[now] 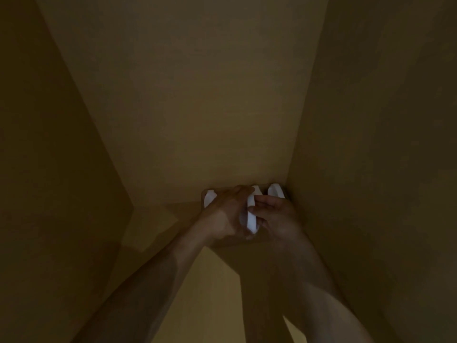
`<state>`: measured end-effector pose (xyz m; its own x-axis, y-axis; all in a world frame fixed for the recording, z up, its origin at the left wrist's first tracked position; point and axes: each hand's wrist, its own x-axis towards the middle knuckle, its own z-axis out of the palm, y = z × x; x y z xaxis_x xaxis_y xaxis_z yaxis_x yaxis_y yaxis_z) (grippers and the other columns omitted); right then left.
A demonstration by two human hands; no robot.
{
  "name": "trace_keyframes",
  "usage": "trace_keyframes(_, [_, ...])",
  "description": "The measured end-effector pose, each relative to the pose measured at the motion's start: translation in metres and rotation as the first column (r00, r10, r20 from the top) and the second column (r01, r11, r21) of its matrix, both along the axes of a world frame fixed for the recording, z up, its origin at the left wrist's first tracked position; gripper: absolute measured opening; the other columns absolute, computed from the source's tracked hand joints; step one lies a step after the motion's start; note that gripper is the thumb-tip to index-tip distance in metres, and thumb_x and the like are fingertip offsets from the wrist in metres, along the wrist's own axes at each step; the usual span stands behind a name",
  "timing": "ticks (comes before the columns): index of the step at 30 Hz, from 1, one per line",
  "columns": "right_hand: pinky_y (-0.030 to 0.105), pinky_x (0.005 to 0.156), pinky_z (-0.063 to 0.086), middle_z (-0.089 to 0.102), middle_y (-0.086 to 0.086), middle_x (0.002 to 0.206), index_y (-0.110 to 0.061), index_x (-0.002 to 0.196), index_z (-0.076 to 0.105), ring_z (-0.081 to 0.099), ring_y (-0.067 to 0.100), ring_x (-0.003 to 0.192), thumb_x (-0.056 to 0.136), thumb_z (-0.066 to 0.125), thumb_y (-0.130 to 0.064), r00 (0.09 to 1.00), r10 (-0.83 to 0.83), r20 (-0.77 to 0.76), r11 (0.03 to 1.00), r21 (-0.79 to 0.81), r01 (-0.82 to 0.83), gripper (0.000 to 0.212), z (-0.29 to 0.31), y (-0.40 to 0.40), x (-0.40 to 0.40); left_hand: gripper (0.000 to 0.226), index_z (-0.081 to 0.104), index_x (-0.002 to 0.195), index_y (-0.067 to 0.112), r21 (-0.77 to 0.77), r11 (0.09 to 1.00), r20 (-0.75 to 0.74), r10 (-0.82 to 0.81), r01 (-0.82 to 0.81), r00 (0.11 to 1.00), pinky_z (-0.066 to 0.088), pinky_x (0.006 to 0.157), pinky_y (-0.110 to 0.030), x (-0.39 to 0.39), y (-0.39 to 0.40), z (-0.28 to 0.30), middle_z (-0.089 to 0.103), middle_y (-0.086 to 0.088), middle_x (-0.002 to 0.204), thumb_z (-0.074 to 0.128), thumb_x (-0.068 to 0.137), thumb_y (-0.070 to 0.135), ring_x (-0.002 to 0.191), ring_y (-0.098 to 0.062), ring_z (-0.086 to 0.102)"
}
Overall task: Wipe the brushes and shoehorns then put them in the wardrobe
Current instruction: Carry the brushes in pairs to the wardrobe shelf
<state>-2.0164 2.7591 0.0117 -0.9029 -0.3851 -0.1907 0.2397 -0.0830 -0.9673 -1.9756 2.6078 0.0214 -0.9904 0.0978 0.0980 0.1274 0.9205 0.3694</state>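
White shoehorn: smooth, curved, half hidden, pinched between left hand and right hand.
Wardrobe: dim (details murky).

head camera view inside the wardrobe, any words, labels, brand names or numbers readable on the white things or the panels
None: no text can be read anywhere in this dim view.
White item held between the left hand and right hand: plain, no print visible.
White item at the right corner and white item at the left: plain where they show, partly hidden.
Wardrobe back panel: bare, no label or sign.
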Motion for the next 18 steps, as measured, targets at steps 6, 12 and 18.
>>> trace_keyframes(6, [0.027, 0.081, 0.060, 0.066, 0.017, 0.097, 0.011, 0.124, 0.054, 0.070, 0.017, 0.081, 0.096, 0.050, 0.012, 0.994, -0.060, 0.088, 0.989, -0.130, 0.072, 0.028, 0.003, 0.012, -0.006, 0.120, 0.027, 0.151, 0.017, 0.068, 0.995, 0.069, 0.070, -0.074, 0.995, 0.038, 0.108, -0.035, -0.019, -0.025, 0.003, 0.038, 0.001, 0.149, 0.092, 0.054, 0.045, 0.132, -0.018, 0.042])
trace_keyframes(12, [0.039, 0.106, 0.049, 0.067, 0.020, 0.121, 0.001, 0.118, 0.066, 0.064, 0.030, 0.113, 0.094, 0.064, -0.001, 0.984, -0.144, -0.103, 0.961, 0.222, 0.164, 0.024, -0.009, 0.028, 0.004, 0.103, 0.037, 0.142, 0.008, 0.046, 0.996, 0.146, 0.074, -0.082, 0.987, 0.037, 0.102, -0.028, -0.038, -0.030, -0.014, 0.045, -0.008, 0.141, 0.092, 0.060, 0.036, 0.127, -0.022, 0.045])
trace_keyframes(18, [0.010, 0.088, 0.050, 0.062, 0.026, 0.111, 0.017, 0.115, 0.059, 0.067, 0.003, 0.077, 0.098, 0.044, 0.013, 0.990, -0.029, -0.136, 0.955, 0.291, 0.067, 0.023, -0.019, 0.035, 0.011, 0.088, 0.042, 0.136, 0.004, -0.011, 0.998, 0.173, 0.064, -0.063, 0.983, 0.040, 0.102, -0.042, -0.045, -0.030, -0.032, 0.050, -0.012, 0.136, 0.088, 0.066, 0.033, 0.125, -0.028, 0.048])
